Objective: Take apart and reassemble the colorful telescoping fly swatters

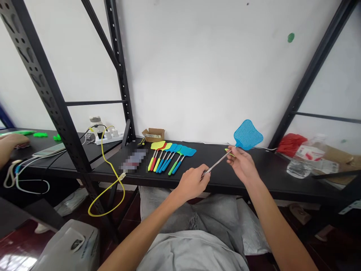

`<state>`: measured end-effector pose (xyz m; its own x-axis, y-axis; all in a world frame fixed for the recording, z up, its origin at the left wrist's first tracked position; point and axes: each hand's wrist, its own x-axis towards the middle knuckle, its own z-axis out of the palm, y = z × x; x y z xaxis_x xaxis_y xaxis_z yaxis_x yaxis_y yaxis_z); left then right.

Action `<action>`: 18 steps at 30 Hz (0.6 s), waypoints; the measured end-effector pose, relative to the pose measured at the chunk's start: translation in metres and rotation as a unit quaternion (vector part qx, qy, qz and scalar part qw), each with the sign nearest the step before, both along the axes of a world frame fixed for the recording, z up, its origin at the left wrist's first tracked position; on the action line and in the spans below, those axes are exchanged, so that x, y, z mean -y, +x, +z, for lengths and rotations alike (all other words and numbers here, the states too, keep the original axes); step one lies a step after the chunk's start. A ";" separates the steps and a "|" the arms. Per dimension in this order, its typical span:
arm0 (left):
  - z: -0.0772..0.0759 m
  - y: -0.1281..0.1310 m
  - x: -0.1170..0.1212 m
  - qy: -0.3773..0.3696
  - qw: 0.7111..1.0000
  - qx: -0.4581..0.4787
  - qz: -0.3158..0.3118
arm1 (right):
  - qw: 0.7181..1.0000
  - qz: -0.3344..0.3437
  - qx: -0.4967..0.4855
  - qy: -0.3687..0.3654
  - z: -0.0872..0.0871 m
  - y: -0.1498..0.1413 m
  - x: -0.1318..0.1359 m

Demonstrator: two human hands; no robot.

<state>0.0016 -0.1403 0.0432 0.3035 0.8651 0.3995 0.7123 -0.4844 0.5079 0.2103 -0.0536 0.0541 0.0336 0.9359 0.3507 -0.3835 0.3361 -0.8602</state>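
Both hands hold a fly swatter with a blue perforated head (248, 134) and a thin metal shaft, tilted up to the right over the black shelf. Wrapped round the shaft's lower end is my left hand (194, 180), which hides any handle there. My right hand (241, 163) pinches the shaft just below the head. A small yellow-green tip (229, 151) shows by its fingers; what it belongs to is hidden. To the left, several fly swatters (169, 154) lie side by side, with yellow, red, blue and green handles towards me.
A small open cardboard box (153, 134) stands behind the swatters, with a blurred flat object (134, 160) to their left. A yellow cable (105, 160) loops over the shelf edge. On the right are a plastic bottle (306, 158) and a red bag (290, 143). Another person's hand (12, 145) shows far left.
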 end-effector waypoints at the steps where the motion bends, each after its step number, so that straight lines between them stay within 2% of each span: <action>1: 0.001 0.000 0.000 -0.004 1.000 0.012 -0.001 | 0.999 0.017 0.027 0.003 -0.002 -0.006 0.003; 6: -0.001 0.002 -0.002 0.014 0.999 0.043 0.013 | 0.971 0.145 0.188 0.015 -0.014 -0.031 0.015; 10: -0.004 0.002 -0.007 0.019 0.997 0.076 -0.010 | 0.961 0.162 0.223 0.040 -0.017 -0.033 0.015; 14: -0.007 0.000 -0.013 -0.066 0.981 0.162 -0.084 | 0.967 0.161 0.194 0.032 -0.017 -0.033 0.013; 18: -0.010 -0.003 -0.016 -0.187 0.939 0.252 -0.140 | 0.975 0.162 0.154 0.013 -0.018 -0.039 0.013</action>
<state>-0.0011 -0.1239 0.0331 0.3939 0.8877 0.2384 0.2061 -0.3381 0.9182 0.1714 -0.0664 0.0365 -0.3726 0.8704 0.3219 -0.1981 0.2643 -0.9439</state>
